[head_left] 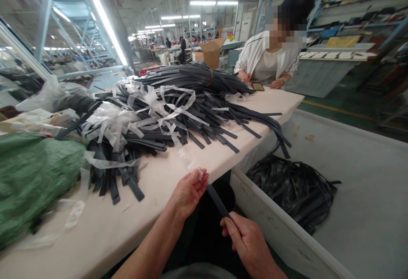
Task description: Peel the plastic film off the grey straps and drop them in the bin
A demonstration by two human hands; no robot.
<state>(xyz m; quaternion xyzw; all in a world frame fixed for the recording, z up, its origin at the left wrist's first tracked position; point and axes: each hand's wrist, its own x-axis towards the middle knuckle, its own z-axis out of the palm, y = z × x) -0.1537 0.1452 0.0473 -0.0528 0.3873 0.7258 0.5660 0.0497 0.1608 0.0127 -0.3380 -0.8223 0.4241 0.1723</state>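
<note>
At the table's front edge, my left hand is closed with its fingertips pinching a piece of whitish film. Lower and to the right, my right hand grips a dark flat strap, whose free end points up toward my left hand. A large heap of dark straps lies across the pale table. Crumpled strips of translucent film are tangled over the heap's left part and front.
A big pale bin right of the table holds a tangled pile of dark straps. Green sacking covers the table's left end. Across the table's far corner a person leans over a small framed item.
</note>
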